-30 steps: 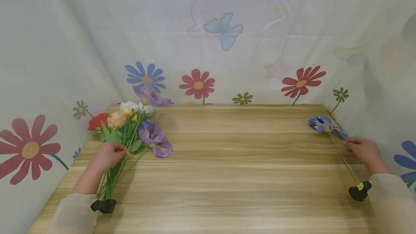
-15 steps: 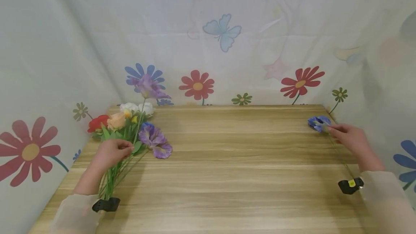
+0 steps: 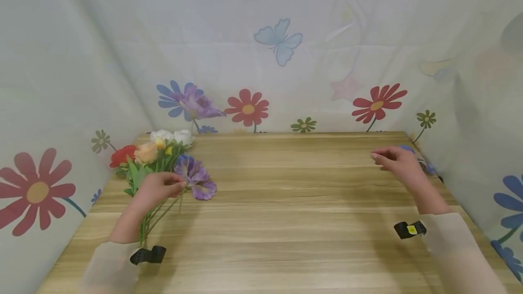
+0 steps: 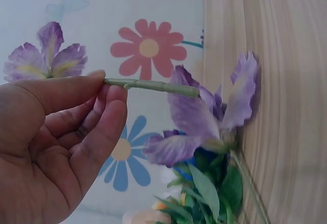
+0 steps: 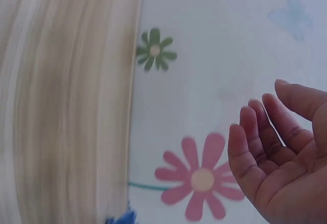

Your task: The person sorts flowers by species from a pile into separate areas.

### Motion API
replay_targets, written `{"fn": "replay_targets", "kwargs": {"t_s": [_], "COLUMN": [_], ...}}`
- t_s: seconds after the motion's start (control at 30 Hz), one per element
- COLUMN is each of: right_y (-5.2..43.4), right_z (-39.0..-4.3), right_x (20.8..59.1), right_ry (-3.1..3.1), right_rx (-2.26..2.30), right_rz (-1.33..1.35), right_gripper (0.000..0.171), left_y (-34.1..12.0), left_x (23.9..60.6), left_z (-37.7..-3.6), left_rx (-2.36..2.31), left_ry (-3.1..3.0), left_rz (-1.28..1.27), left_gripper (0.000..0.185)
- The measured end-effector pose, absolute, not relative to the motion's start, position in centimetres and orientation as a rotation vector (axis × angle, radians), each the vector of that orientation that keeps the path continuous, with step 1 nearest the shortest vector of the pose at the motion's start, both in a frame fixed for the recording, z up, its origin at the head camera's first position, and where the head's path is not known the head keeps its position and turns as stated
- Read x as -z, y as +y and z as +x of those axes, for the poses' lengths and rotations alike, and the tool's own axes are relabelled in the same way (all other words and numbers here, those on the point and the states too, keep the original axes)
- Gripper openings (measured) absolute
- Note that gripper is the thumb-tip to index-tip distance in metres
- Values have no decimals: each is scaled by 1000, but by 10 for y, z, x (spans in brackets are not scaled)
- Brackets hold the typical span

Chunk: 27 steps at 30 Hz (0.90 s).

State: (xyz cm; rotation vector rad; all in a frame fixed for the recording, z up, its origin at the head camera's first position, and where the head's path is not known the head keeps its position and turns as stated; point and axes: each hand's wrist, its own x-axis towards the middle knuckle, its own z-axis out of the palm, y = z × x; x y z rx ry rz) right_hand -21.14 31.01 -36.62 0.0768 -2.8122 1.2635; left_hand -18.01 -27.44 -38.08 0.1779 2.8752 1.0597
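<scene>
1. Two hands are in view. The left hand [image 3: 157, 187] pinches a thin green stem [image 4: 153, 85] between thumb and forefinger; the right hand [image 3: 398, 162] holds nothing, with its fingers loosely spread and slightly bent.
2. The stem in the left hand carries one purple flower [image 3: 199, 105], which stands raised above the back left of the surface [image 3: 286, 212], in front of the printed backdrop [image 3: 261, 49].
3. Under and beside the left hand lies one bunch of flowers [image 3: 159, 162] on the left part of the surface, its stems running toward the person's sleeve.
4. In that bunch I count one red bloom [image 3: 121, 154], one peach bloom [image 3: 146, 152], two white blooms [image 3: 171, 136], a small yellow bit [image 3: 169, 150] and one large purple bloom [image 3: 195, 177] on the right side of it. A little blue shows behind the purple one, too hidden to count.
5. One blue flower [image 3: 429, 168] lies by the right edge of the surface, mostly hidden behind the right hand; only scraps of its petals show.
6. Each wrist wears one black clip-like device [image 3: 148, 255], two in all; the right one bears a yellow mark.
7. The middle of the surface lies between the two hands, which are well apart.
8. The backdrop shows printed red and blue daisies, small green ones and one pale blue butterfly.
</scene>
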Motion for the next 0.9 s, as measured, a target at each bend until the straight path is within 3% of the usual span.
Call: {"fn": "replay_targets", "kwargs": {"t_s": [0.9], "right_y": [147], "right_z": [-209], "right_x": [379], "right_ry": [-2624], "right_rx": [-1808], "right_rz": [433], "right_gripper": [33], "left_y": [-177], "left_x": [394], "left_z": [-199], "left_rx": [-1409], "left_ry": [2698], "left_rz": [311], "left_gripper": [24]}}
